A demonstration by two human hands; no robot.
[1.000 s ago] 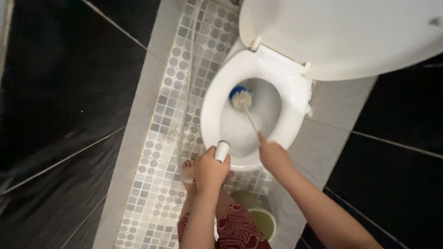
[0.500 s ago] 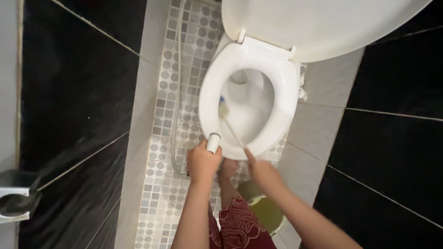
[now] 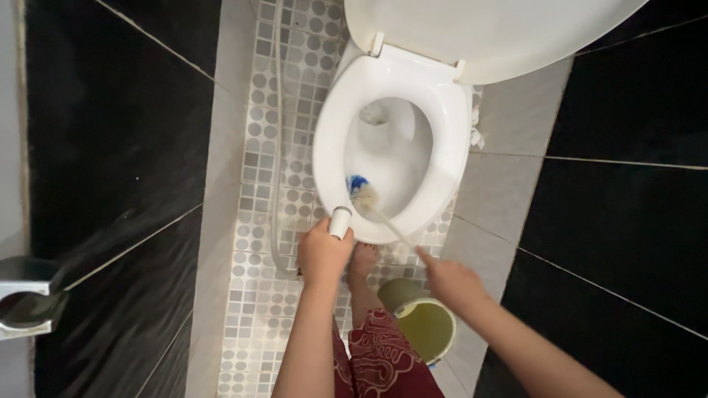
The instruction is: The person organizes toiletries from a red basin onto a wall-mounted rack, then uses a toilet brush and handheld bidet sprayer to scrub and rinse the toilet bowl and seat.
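The toilet brush (image 3: 361,194), gripped by the right hand (image 3: 451,280), has been drawn back to the bowl's (image 3: 391,158) 7 o'clock edge; the left hand (image 3: 324,254) apparently remains clenched on the spray nozzle (image 3: 340,221).

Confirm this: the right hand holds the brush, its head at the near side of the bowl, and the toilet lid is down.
Wrong on the lid: the head view shows it raised. The right hand does hold the brush, head at the near side of the bowl.

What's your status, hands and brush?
Left hand gripping white spray nozzle at toilet seat front. Right hand holding toilet brush, head inside bowl near front rim. Green bucket underneath, nothing blocking.
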